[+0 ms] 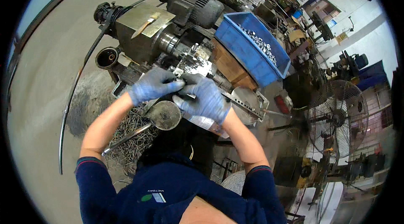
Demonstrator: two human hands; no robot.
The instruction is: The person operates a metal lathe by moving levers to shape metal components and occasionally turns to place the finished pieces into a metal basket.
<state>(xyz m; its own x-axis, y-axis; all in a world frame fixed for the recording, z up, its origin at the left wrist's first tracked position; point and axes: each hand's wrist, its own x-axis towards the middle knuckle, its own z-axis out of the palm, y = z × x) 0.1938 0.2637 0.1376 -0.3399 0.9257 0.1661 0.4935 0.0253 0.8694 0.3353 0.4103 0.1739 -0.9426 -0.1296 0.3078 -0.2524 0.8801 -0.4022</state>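
Observation:
Both hands wear blue-and-grey work gloves and meet in front of a greasy lathe-like machine (136, 41). My left hand (152, 86) is closed, with thumb and fingers pinching a small shiny metal part (180, 81). Close against it, my right hand (204, 97) has its fingers curled inward; what they grip, if anything, is hidden. Just beyond the hands lie the machine's bright metal spindle (169, 43) and a wet, shiny slide (197, 66). Below my left hand is a round metal disc (165, 115) with a bar handle (127, 139).
A blue bin (248, 51) of small metal rings rests on a wooden block (231, 65) at the right. A brush (143, 28) lies on the machine's top, near a motor (195, 7). Metal shavings (132, 133) heap below; a fan (338, 118) stands at far right.

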